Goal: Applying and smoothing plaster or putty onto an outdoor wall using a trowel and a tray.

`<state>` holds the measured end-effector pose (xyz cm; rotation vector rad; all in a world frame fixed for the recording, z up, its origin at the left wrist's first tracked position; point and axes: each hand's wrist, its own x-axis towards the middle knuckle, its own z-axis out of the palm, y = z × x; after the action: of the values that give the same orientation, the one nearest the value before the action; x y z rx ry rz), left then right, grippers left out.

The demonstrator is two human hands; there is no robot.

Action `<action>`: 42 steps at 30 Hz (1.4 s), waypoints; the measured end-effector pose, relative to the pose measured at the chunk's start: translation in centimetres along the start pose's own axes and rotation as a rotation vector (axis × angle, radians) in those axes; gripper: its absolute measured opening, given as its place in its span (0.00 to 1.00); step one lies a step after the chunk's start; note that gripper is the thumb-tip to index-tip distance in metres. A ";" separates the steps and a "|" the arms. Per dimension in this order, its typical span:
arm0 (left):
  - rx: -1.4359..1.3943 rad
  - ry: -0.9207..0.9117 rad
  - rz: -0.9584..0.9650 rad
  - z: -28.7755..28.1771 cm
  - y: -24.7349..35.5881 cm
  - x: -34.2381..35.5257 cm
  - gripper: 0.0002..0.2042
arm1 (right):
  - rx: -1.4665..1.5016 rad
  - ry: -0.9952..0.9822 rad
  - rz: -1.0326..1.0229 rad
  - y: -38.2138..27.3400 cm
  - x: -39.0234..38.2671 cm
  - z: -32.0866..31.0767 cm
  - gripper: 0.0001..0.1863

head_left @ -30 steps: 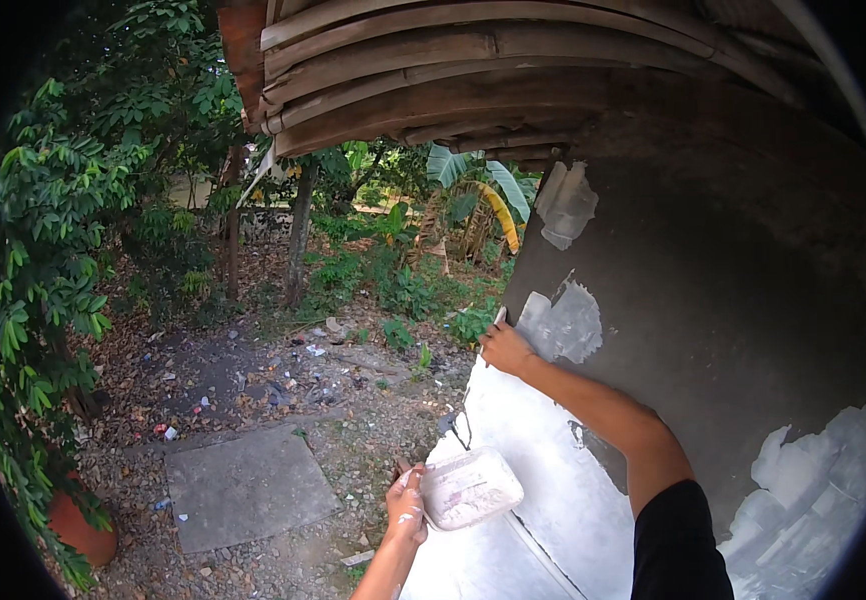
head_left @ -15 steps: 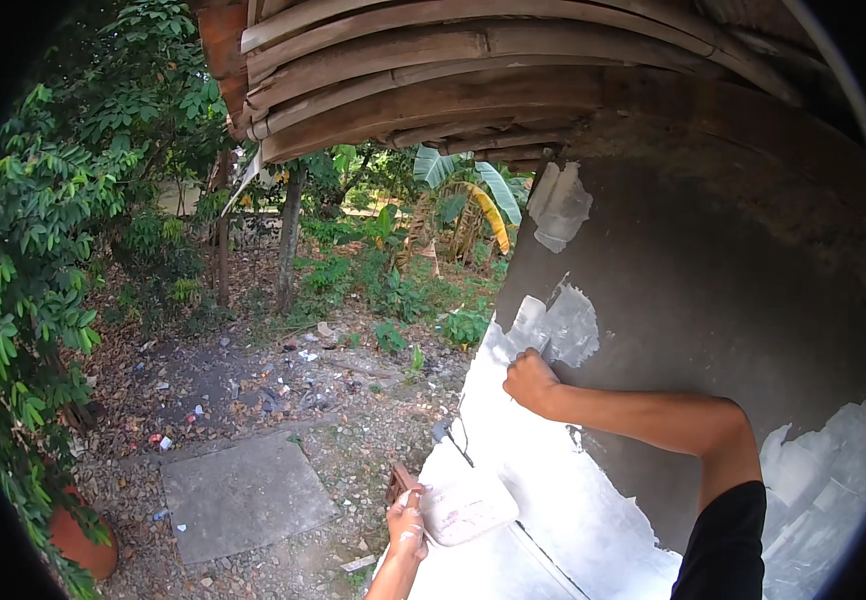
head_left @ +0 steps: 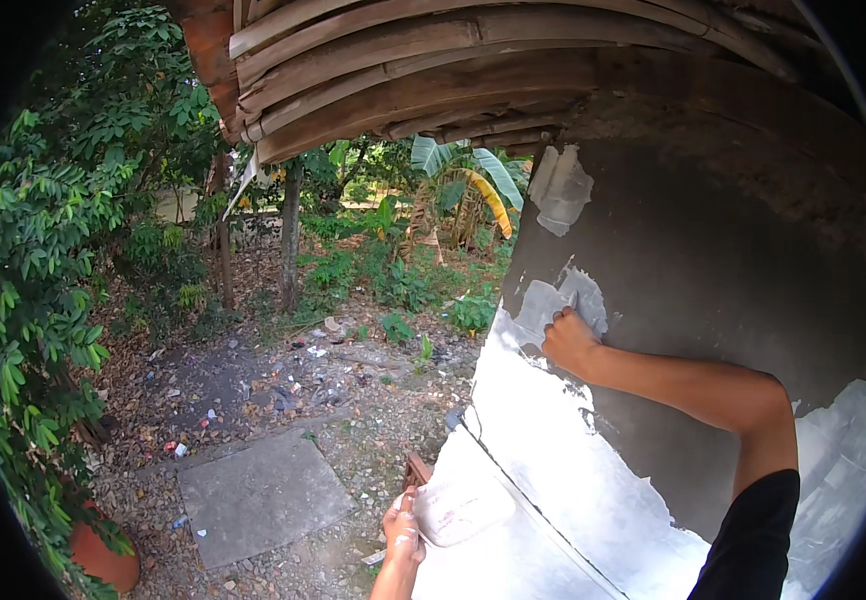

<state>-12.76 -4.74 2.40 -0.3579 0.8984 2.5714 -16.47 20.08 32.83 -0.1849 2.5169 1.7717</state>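
Note:
My right hand [head_left: 570, 342] is closed around a putty knife [head_left: 575, 300], mostly hidden by the fingers, against the grey wall [head_left: 693, 270]. About the knuckles lies a patch of pale wet putty [head_left: 538, 303], just above the white-coated part of the wall [head_left: 543, 430]. Lower down, my left hand [head_left: 403, 535] grips a pale tray-like board [head_left: 465, 515] with rounded corners and faint pinkish smears. White smears mark the left fingers. A brown piece [head_left: 417, 470] shows behind that hand; whether it belongs to the board I cannot tell.
Overhead run the bamboo and wooden roof poles [head_left: 433, 70]. A dark line [head_left: 513, 480] crosses the white wall. To the left are a concrete slab [head_left: 263, 498], littered gravel, an orange-brown pot [head_left: 105, 555] and leafy branches [head_left: 43, 330].
My right hand has moved right and slightly up along the wall, and the putty there looks more spread. The left hand still holds the board; the whole view has shifted a little.

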 end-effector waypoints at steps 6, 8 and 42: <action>0.000 -0.037 0.005 0.8 0.8 -0.4 0.09 | 0.029 0.432 -0.084 1.5 6.3 1.7 0.08; 0.040 -0.049 0.029 1.7 1.1 -1.1 0.09 | 0.042 0.436 -0.019 1.3 10.5 3.0 0.08; 0.004 -0.038 0.122 4.4 3.3 -0.7 0.09 | 0.061 0.454 -0.084 0.4 3.1 3.5 0.07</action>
<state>-14.08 -4.49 7.80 -0.2594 0.9383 2.6773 -19.67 23.34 31.61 -0.7568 2.7966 1.7826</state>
